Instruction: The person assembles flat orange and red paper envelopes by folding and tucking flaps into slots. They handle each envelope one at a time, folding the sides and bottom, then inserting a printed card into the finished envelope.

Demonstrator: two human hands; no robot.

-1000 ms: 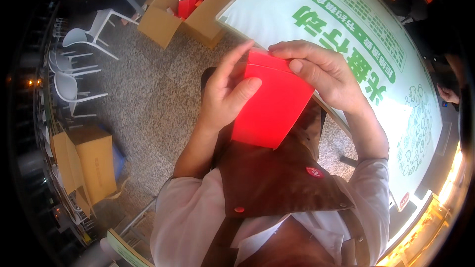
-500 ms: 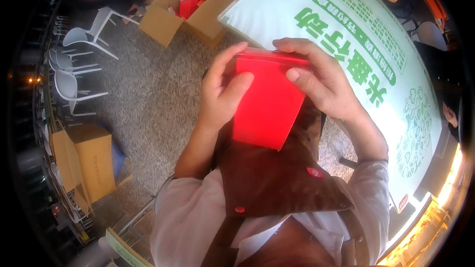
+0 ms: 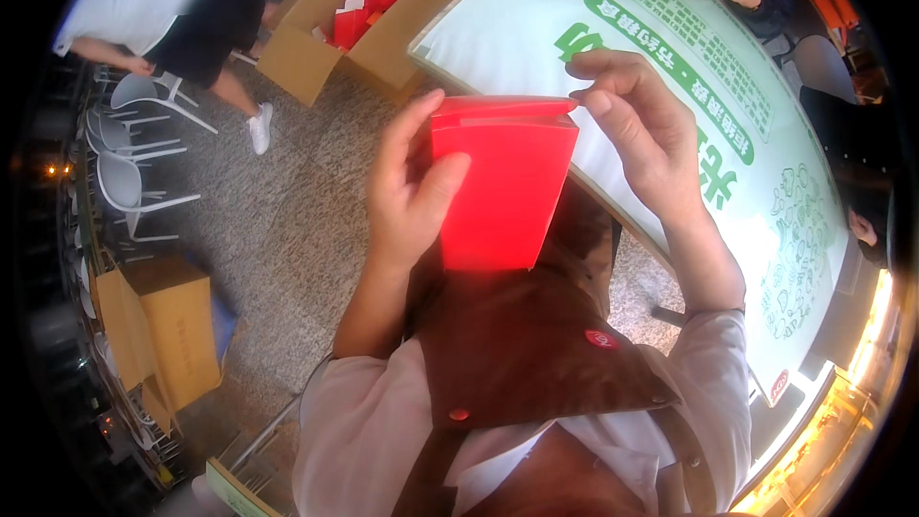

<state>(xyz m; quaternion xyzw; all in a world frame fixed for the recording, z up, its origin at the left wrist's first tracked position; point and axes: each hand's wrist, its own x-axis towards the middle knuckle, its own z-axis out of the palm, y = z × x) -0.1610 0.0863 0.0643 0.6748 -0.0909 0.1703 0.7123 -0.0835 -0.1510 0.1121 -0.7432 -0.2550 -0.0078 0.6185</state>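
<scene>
A red folded-card box is held upright in front of my brown apron. Its wide front panel faces me, and a narrow slit shows along its top edge. My left hand grips its left side, the thumb on the front panel and the fingers behind. My right hand is beside the top right corner, fingers bent and apart. Its fingertips are at or very near the flap's corner; whether they touch it I cannot tell.
A white table with green print extends along the right. Beyond my hands stands an open cardboard carton of red boxes. Another carton and grey-white chairs are at left. One person walks at upper left; another handles a red box at upper right.
My right hand has come off the box's right side and lifted to its top corner. The box and my left hand have shifted slightly left and upward. A person has stepped in at upper left.
</scene>
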